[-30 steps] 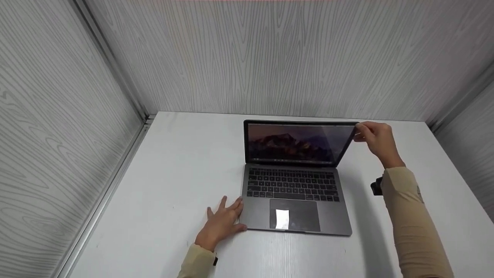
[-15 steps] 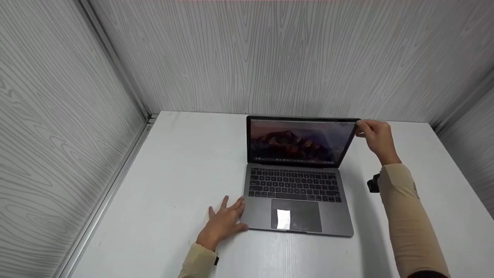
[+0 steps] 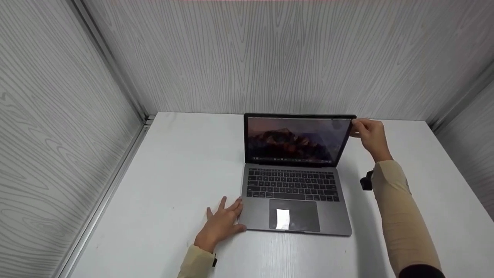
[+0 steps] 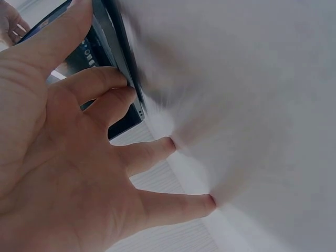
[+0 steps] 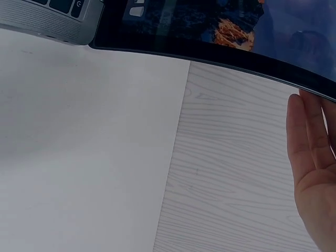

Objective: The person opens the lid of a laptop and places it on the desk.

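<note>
A grey laptop (image 3: 334, 216) stands on the white table with its lid raised and a mountain picture lit on the screen (image 3: 293, 141). My right hand (image 3: 373, 137) pinches the lid's top right corner between thumb and fingers. In the right wrist view, fingers (image 5: 298, 126) reach behind the dark-bordered screen (image 5: 173, 31). My left hand (image 3: 220, 226) is spread flat at the laptop's front left corner. The left wrist view shows two fingers of that hand (image 4: 73, 147) against the laptop's side edge (image 4: 123, 58), while the other two fingertips touch the table.
The white table (image 3: 185, 162) extends around the laptop. A grey wood-grain panel (image 3: 247, 58) rises behind it, another panel (image 3: 50, 135) stands on the left, and a third (image 3: 474, 104) on the right. Both arms wear tan sleeves (image 3: 401, 216).
The laptop lid has tilted further back, its top edge now higher in the head view. My right hand has moved with it, slightly up and to the left. The left hand has stayed put.
</note>
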`<state>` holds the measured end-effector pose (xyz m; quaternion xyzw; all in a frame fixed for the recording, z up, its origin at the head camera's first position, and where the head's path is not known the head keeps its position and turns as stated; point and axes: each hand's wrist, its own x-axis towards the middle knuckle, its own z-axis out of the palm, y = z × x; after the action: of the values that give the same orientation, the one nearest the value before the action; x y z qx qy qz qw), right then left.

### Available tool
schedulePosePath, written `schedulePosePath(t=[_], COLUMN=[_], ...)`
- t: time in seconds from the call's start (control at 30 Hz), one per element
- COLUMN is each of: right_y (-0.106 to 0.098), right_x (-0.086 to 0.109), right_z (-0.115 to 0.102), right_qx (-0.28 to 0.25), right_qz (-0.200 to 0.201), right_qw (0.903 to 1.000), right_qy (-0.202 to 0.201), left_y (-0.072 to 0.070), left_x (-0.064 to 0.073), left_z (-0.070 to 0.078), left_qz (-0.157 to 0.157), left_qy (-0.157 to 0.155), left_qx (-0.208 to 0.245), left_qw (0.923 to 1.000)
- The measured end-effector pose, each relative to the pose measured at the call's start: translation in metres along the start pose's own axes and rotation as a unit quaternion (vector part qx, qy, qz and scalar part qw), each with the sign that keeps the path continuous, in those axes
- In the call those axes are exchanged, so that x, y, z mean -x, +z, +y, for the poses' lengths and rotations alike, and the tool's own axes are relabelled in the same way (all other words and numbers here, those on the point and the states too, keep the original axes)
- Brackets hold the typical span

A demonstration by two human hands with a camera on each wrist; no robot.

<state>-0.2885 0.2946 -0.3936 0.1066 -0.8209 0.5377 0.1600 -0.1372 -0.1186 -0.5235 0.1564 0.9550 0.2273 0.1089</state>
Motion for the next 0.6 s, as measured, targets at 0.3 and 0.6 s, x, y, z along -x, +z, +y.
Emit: schedulePosePath(t=[0.3, 0.6], right_y=[0.008, 0.013], right_x=[-0.005, -0.006], right_z=[0.027, 0.058], right_qx=[-0.046, -0.055], right_qz=[0.011, 0.010], right_qw=[0.9987, 0.9973], right_qy=[0.016, 0.047], left_y=[0.000, 0.000], left_x=[0.003, 0.004], left_z=[-0.001, 0.000], left_qz=[0.002, -0.002], left_qy=[-0.004, -0.009], left_qx=[-0.007, -0.002], left_qw=[1.0000, 1.0000])
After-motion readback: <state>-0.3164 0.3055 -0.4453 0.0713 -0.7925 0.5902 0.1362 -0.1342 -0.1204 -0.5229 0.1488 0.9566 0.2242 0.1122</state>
